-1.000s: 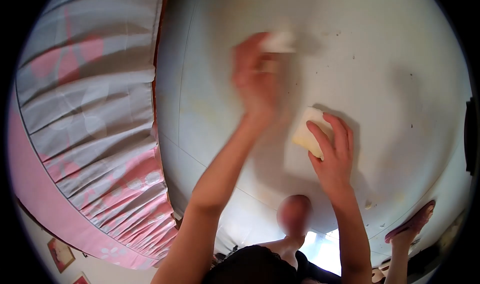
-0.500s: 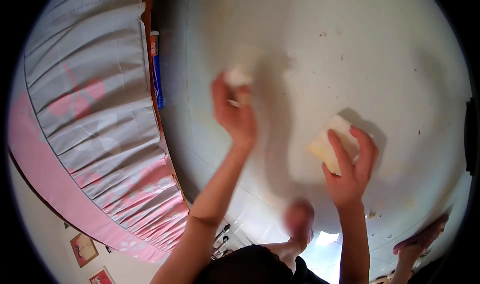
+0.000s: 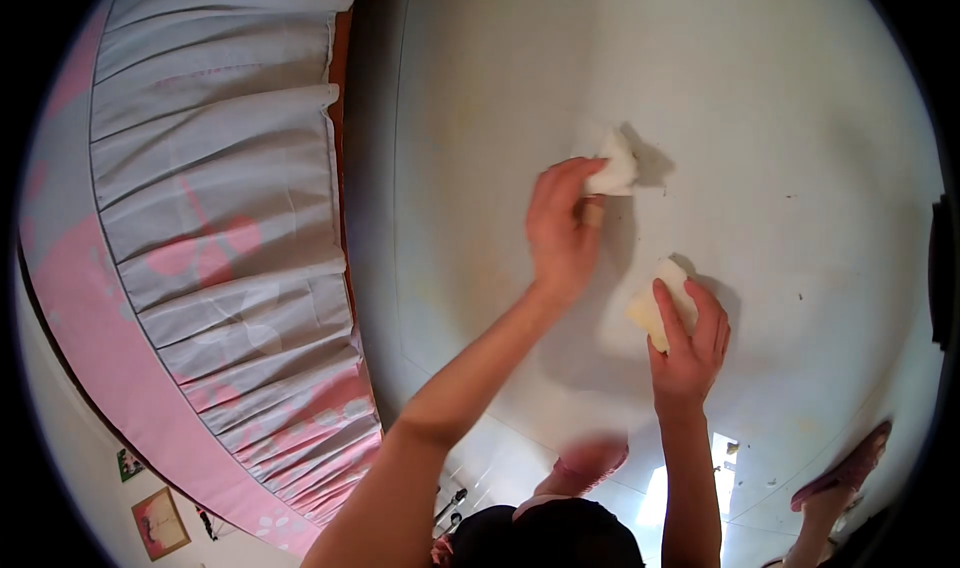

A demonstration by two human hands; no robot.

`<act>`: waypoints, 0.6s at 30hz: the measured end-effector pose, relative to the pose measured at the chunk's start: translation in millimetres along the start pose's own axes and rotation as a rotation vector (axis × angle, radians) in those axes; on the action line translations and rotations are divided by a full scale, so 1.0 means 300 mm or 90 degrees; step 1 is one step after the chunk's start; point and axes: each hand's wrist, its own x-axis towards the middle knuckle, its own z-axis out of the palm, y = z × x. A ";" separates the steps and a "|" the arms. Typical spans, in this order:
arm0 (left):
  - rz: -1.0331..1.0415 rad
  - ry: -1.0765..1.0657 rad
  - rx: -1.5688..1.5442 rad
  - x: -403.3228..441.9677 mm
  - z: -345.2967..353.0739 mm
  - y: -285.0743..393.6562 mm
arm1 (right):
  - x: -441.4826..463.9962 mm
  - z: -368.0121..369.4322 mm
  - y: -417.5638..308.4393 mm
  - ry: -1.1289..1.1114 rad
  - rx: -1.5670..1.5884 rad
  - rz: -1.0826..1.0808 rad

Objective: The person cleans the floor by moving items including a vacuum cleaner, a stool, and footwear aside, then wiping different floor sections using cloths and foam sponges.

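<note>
My left hand [image 3: 562, 230] is closed on a white wad [image 3: 617, 166], which looks like crumpled tissue or cloth and rests on the pale floor [image 3: 520, 58]. Something tan shows on one of its fingers, like a bandage. Below and to the right, my right hand [image 3: 690, 340] grips a pale yellow-white folded pad [image 3: 656, 306] against the floor. Whether this pad is cloth, paper or sponge cannot be made out. Small dark crumbs [image 3: 800, 296] lie on the floor to the right of both hands.
A bed with a gathered grey and pink skirt [image 3: 230, 208] runs along the left. At the bottom are a blurred pink shoe [image 3: 592, 460] and another shoe [image 3: 848, 468] on a foot at right. Framed pictures [image 3: 160, 536] appear at lower left.
My left hand has moved right with the white wad, towards the crumbs and closer to my right hand. My right hand has shifted slightly, still holding its pad. The view has also shifted.
</note>
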 end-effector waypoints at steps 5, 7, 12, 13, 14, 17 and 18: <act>-0.073 0.441 0.244 0.355 -0.303 -0.388 | 0.003 -0.017 -0.009 -0.002 -0.017 -0.007; -0.271 0.341 0.208 0.441 -0.333 -0.518 | -0.003 -0.002 -0.007 0.026 -0.033 -0.013; 0.108 0.170 0.099 0.213 0.084 -0.135 | -0.023 0.006 -0.063 0.012 -0.065 0.040; 0.123 0.118 0.028 0.108 0.156 -0.036 | -0.036 0.008 -0.069 0.018 -0.061 0.043; 0.079 0.047 -0.057 0.004 0.195 0.064 | -0.056 0.015 -0.069 0.025 -0.058 0.045; 0.047 -0.156 -0.267 -0.197 0.210 0.280 | -0.149 0.039 -0.068 0.094 -0.039 0.102; 0.038 -0.105 -0.279 -0.203 0.187 0.283 | -0.198 0.032 -0.067 0.127 -0.032 0.133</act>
